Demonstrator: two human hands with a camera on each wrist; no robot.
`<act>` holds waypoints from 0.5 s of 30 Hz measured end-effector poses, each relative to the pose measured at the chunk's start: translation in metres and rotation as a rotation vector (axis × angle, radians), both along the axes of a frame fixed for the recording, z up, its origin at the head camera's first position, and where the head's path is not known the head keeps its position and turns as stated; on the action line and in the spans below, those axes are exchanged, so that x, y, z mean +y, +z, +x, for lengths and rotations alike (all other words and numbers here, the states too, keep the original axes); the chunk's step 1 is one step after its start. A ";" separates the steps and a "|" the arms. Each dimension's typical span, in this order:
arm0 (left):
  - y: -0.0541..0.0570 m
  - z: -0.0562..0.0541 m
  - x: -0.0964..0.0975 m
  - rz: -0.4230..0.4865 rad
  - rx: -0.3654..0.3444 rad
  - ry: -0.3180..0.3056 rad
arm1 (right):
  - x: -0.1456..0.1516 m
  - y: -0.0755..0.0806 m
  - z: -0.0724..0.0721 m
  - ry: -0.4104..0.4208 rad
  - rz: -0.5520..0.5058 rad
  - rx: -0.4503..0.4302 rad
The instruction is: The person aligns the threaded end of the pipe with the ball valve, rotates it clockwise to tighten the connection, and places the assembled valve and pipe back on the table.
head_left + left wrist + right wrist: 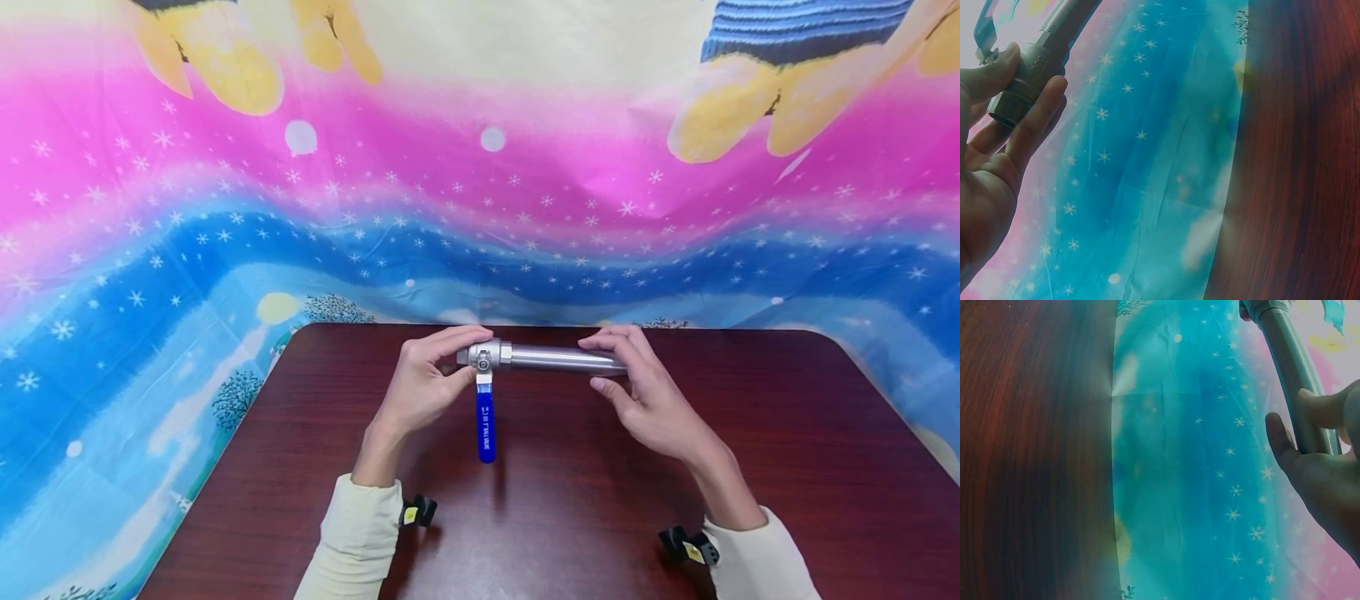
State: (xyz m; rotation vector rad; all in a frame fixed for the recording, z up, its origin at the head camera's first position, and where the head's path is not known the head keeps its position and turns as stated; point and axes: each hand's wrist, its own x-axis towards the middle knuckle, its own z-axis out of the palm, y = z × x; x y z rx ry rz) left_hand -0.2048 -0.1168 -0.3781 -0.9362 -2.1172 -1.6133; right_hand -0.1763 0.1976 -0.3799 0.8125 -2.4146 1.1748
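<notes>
A steel ball valve (484, 355) with a long blue lever handle (486, 425) is joined to a smooth metal pipe (558, 359), which extends to the right. My left hand (427, 379) grips the valve's body, thumb near the handle's base and fingers over the top. In the left wrist view, the valve's open hexagonal end (1007, 111) shows between thumb and fingers. Around the pipe's far right part, my right hand (647, 392) closes with thumb below and fingers above. The handle hangs toward me, white lettering on its sleeve. Held level, the assembly spans both hands above the table.
The dark reddish wooden table (570, 517) has rounded far corners. Behind it hangs a colourful printed cloth (480, 208) with snowflakes, reaching down past the table's left edge. Small black wrist cameras (418, 510) jut inward from both pale sleeves (360, 525).
</notes>
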 end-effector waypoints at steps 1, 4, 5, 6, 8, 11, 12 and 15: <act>0.000 0.000 0.000 0.000 0.000 -0.002 | 0.000 0.000 0.000 -0.004 0.007 0.010; 0.000 0.000 0.000 -0.001 0.000 -0.004 | 0.001 0.000 -0.001 -0.011 0.018 0.025; 0.000 0.000 0.000 -0.001 -0.001 -0.005 | 0.001 0.001 -0.001 -0.013 0.018 0.025; 0.000 0.000 0.000 -0.001 0.000 -0.004 | 0.001 0.001 -0.001 -0.013 0.019 0.025; 0.000 0.000 0.000 0.000 0.001 -0.003 | 0.001 0.001 -0.001 -0.017 0.019 0.021; 0.001 0.000 -0.001 0.004 -0.001 -0.004 | 0.002 0.000 -0.002 -0.020 0.021 0.019; 0.001 0.000 -0.001 0.003 -0.001 -0.003 | 0.002 0.000 -0.003 -0.020 0.021 0.019; 0.001 0.001 -0.001 0.004 -0.004 -0.002 | 0.003 -0.001 -0.003 -0.016 0.016 0.019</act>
